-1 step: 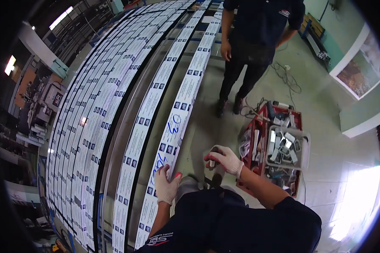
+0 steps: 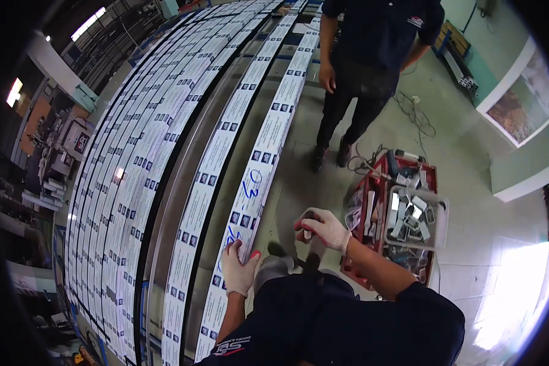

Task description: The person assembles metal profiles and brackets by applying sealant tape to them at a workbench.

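My left hand [image 2: 236, 269], in a white glove with red fingertips, rests with fingers apart on the edge of the nearest long profile [image 2: 273, 131]. That profile is wrapped in white printed film and bears blue handwriting. To the right, away from the profile, my gloved right hand [image 2: 327, 229] is closed around a small dark and grey piece [image 2: 307, 233]. Its kind cannot be made out, since the fingers cover most of it. A second film-wrapped profile [image 2: 208, 177] runs alongside, to the left of the nearest one.
Many more wrapped profiles [image 2: 134, 161] lie side by side on the left. A co-worker [image 2: 363, 79] stands ahead beside the rack. On my right, a red crate [image 2: 372, 183] holds tools and a clear bin [image 2: 442, 222] of metal pieces. Cables [image 2: 418, 116] lie on the floor.
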`<action>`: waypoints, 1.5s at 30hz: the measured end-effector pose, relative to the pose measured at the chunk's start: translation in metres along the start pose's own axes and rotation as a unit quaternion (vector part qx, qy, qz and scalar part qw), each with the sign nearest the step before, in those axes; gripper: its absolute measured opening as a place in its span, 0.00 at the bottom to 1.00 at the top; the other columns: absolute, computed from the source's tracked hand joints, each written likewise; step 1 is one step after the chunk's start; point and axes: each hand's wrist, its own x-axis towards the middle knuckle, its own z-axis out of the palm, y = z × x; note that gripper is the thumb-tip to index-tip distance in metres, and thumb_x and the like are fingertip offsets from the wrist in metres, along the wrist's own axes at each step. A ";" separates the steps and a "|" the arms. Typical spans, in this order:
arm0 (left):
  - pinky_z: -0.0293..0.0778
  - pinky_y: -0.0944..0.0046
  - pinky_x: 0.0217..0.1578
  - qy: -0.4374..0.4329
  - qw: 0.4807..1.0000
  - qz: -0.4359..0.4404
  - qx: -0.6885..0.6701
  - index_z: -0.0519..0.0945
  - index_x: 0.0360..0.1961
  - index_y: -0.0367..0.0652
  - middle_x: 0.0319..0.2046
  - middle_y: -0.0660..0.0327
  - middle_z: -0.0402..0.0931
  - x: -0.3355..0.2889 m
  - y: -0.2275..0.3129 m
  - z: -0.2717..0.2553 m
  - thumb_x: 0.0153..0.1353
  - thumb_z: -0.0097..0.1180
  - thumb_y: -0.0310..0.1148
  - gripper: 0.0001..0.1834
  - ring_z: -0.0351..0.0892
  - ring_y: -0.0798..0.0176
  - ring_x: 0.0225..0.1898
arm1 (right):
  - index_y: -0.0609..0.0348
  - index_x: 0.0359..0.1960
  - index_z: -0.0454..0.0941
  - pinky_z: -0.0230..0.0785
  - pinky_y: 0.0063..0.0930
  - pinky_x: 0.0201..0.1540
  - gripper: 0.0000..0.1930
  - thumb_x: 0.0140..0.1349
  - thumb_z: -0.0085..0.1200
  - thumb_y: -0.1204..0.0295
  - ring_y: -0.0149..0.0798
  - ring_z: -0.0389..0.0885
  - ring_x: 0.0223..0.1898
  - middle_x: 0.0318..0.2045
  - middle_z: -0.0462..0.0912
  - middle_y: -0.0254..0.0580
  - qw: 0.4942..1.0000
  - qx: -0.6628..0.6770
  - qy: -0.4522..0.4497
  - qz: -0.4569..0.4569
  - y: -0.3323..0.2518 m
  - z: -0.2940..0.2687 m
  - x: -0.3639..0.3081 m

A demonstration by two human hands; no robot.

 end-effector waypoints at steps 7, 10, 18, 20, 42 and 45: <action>0.64 0.42 0.69 0.034 0.987 -0.152 0.046 0.78 0.67 0.48 0.66 0.48 0.72 0.122 -0.032 0.038 0.54 0.77 0.53 0.42 0.67 0.44 0.71 | 0.65 0.43 0.81 0.66 0.27 0.19 0.09 0.66 0.55 0.72 0.29 0.75 0.17 0.28 0.85 0.40 0.992 -0.090 0.065 0.053 -0.020 -0.008 0.175; 0.67 0.45 0.68 0.039 0.985 -0.166 0.027 0.79 0.65 0.44 0.63 0.47 0.77 0.170 -0.036 0.048 0.60 0.73 0.50 0.36 0.73 0.45 0.69 | 0.66 0.47 0.81 0.58 0.29 0.13 0.13 0.69 0.59 0.66 0.30 0.66 0.10 0.27 0.84 0.43 0.985 -0.052 0.144 0.081 -0.036 -0.017 0.234; 0.80 0.53 0.54 -0.059 0.952 -0.166 -0.252 0.82 0.59 0.35 0.49 0.43 0.87 0.251 -0.027 0.075 0.70 0.64 0.48 0.28 0.88 0.44 0.53 | 0.67 0.46 0.83 0.68 0.32 0.20 0.27 0.68 0.63 0.49 0.34 0.78 0.17 0.26 0.85 0.43 0.872 -0.325 0.365 -0.018 -0.058 -0.136 0.422; 0.80 0.53 0.54 -0.071 0.954 -0.180 -0.228 0.83 0.59 0.35 0.49 0.43 0.87 0.263 -0.020 0.081 0.70 0.64 0.48 0.27 0.88 0.44 0.52 | 0.69 0.44 0.84 0.77 0.33 0.30 0.33 0.66 0.61 0.42 0.39 0.86 0.25 0.27 0.86 0.49 0.801 -0.422 0.425 -0.021 -0.070 -0.160 0.464; 0.77 0.60 0.58 0.005 0.912 -0.150 -0.382 0.80 0.60 0.32 0.54 0.51 0.84 0.563 0.168 0.224 0.70 0.64 0.28 0.20 0.84 0.59 0.54 | 0.67 0.54 0.86 0.65 0.26 0.20 0.35 0.60 0.72 0.44 0.27 0.75 0.21 0.34 0.89 0.40 0.931 -0.278 0.030 0.233 -0.236 -0.365 0.565; 0.77 0.59 0.59 -0.025 0.910 -0.156 -0.384 0.80 0.60 0.31 0.54 0.50 0.83 0.597 0.196 0.242 0.71 0.64 0.29 0.20 0.84 0.58 0.55 | 0.67 0.51 0.88 0.75 0.27 0.33 0.29 0.63 0.69 0.49 0.30 0.82 0.28 0.33 0.90 0.42 0.919 -0.333 0.093 0.189 -0.234 -0.429 0.581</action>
